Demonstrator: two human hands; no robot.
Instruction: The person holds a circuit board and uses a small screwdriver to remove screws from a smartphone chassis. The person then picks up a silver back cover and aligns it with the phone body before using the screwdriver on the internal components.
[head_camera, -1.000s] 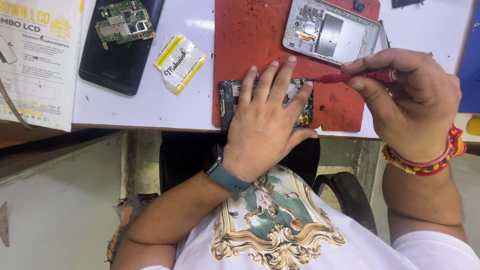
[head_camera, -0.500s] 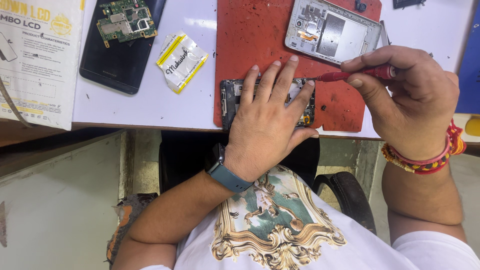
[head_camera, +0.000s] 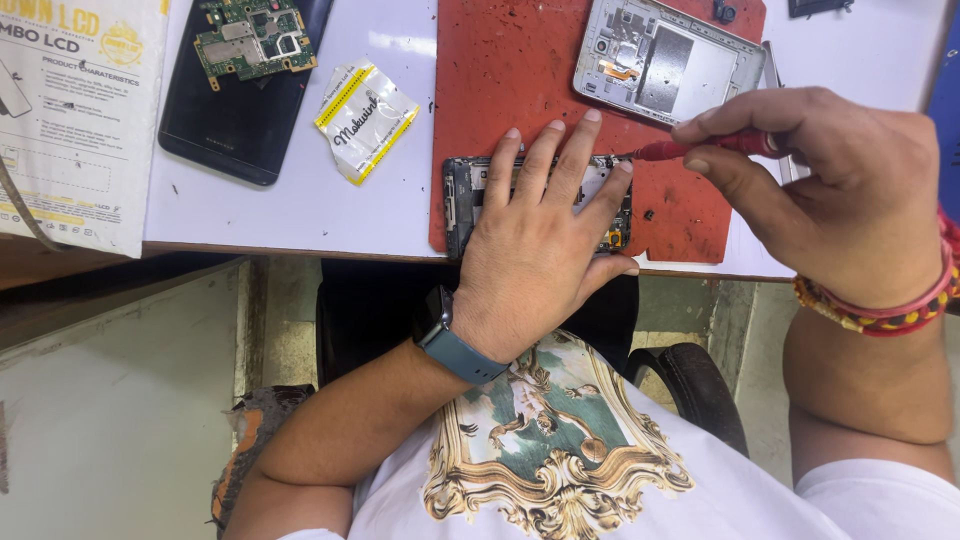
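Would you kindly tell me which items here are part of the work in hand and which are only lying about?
In hand:
- opened phone body under left hand
- red-handled screwdriver in right hand
- red work mat

Lying about:
- grey phone back frame
- green circuit board on black phone
- yellow-edged white packet
- white printed box

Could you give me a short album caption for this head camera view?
Left hand pins an opened phone on a red mat while the right hand works a red screwdriver at its corner.
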